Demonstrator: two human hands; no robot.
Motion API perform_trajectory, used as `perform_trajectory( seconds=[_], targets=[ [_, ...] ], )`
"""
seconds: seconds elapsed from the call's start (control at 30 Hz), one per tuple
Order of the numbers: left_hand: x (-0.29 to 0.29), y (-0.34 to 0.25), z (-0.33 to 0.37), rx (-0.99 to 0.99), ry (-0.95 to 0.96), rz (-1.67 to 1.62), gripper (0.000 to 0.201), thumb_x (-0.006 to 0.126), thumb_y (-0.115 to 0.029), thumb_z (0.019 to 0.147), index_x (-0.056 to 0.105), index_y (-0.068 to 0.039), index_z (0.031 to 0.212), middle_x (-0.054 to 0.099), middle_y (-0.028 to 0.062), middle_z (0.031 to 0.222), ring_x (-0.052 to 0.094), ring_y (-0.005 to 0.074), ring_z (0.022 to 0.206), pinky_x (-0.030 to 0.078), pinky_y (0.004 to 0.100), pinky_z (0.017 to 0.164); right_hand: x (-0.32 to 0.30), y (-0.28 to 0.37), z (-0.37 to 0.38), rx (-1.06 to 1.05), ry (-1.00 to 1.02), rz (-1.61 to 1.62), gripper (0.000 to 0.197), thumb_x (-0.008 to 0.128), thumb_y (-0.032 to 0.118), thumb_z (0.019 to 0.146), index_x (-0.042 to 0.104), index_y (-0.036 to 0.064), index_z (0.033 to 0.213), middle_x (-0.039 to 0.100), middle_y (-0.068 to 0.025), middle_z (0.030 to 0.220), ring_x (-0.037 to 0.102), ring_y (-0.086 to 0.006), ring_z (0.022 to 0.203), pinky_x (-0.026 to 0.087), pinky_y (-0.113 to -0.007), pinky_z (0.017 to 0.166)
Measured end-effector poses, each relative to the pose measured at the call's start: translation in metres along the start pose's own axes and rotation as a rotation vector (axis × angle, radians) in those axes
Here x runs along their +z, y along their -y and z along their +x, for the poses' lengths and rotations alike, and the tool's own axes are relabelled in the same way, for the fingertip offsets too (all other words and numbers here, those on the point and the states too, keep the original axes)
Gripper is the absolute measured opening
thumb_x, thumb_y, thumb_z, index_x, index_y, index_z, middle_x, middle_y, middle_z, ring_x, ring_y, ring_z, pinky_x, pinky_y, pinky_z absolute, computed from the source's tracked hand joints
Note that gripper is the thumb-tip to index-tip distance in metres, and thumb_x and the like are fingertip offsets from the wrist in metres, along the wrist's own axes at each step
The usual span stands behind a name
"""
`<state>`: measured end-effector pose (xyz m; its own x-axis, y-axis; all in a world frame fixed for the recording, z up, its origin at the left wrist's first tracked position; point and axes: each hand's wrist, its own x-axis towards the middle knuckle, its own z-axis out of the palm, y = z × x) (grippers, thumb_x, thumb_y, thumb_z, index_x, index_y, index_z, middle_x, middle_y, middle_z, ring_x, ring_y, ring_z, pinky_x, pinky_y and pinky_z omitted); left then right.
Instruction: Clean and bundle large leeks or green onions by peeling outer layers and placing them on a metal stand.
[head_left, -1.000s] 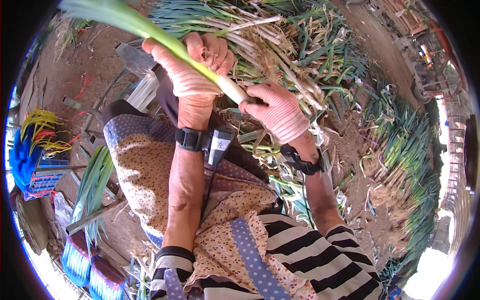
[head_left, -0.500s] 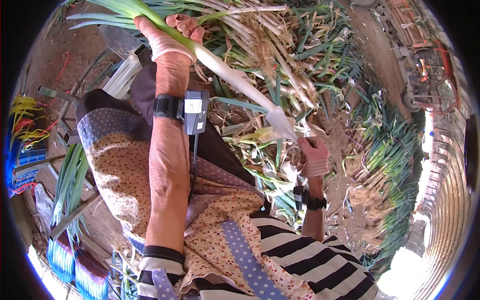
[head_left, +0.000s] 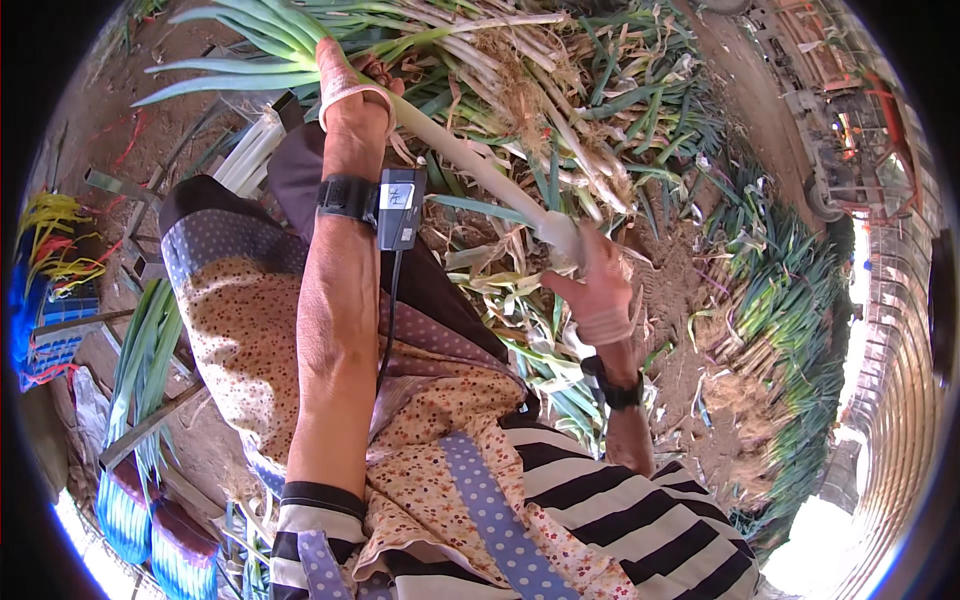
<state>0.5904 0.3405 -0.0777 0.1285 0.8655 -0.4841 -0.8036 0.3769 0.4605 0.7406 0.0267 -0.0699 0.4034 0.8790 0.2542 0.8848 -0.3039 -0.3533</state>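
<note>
One leek slanted across my head view, the only feed I had. The left hand had its fingers wrapped round the stem, just below the fanned green leaves. The right hand was near the pale end, thumb spread away from the fingers; blur kept me from telling whether it touched the stem. Far left I made out a blue crate with yellow and red strips bunched above; I couldn't see inside it. Green leaves lay against a metal bar nearby. Beyond the hands was a leek pile.
</note>
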Motion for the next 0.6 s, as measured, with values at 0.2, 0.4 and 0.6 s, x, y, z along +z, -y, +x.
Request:
perform_trajectory(
  seconds=[0.2,0.4,0.6],
  targets=[
    [-0.009,-0.012,0.010,0.014,0.287,-0.085,0.042,0.070,-0.045,0.080,0.053,-0.007,0.077,0.054,0.0056,0.068,0.051,0.0207,0.058,0.048,0.0394,0.058,-0.005,0.032,0.024,-0.015,0.140,0.266,0.025,0.063,0.023,0.086,0.060,0.0096,0.107,0.063,-0.0130,0.079,0.063,-0.0247,0.065,0.048,-0.035,0.052],
    [-0.005,-0.004,0.019,-0.076,0.361,-0.149,0.032,0.072,-0.030,0.082,0.052,-0.005,0.080,0.046,0.0011,0.063,0.045,0.0151,0.053,0.040,0.0298,0.045,-0.019,0.077,0.022,0.040,0.140,0.266,0.015,0.061,0.020,0.088,0.066,0.0072,0.094,0.063,-0.0122,0.065,0.060,-0.0195,0.053,0.046,-0.032,0.050],
    [-0.007,-0.002,0.016,-0.197,0.600,-0.280,0.032,0.070,-0.027,0.083,0.051,-0.003,0.091,0.041,-0.0007,0.063,0.039,0.0132,0.053,0.037,0.0283,0.044,-0.036,0.084,-0.014,0.159,0.117,0.487,0.009,0.064,0.012,0.084,0.065,0.0040,0.087,0.062,-0.0115,0.063,0.058,-0.0183,0.050,0.042,-0.031,0.048]
  ],
)
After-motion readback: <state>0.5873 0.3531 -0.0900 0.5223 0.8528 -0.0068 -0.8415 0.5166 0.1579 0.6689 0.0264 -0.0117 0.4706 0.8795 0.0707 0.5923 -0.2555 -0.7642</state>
